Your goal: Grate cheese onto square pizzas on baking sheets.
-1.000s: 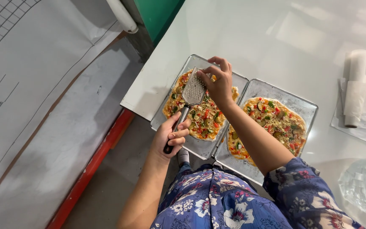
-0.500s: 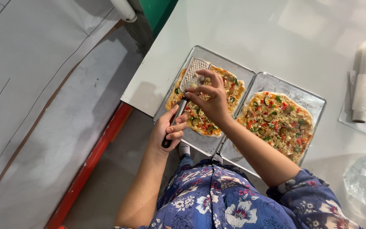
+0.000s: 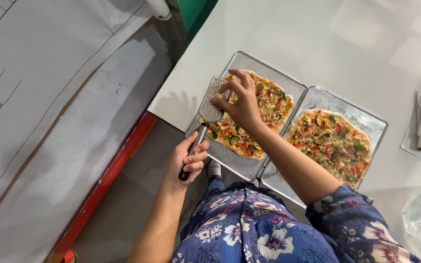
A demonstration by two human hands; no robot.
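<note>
Left hand [image 3: 187, 160] gripping the handle of a flat metal grater [image 3: 212, 101], held over the left pizza [image 3: 252, 114] in its tray [image 3: 239, 63]. Right hand [image 3: 239, 102] fingers pinched against the grater face; what they hold is hidden.

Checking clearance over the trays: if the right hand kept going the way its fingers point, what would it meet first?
The right hand already touches the grater. Beyond it lies the left tray's near-left rim, then bare white table; depth is unclear.

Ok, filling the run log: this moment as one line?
left hand: grips flat metal grater handle | right hand: pressed on grater | below: left topped pizza in metal tray
</note>
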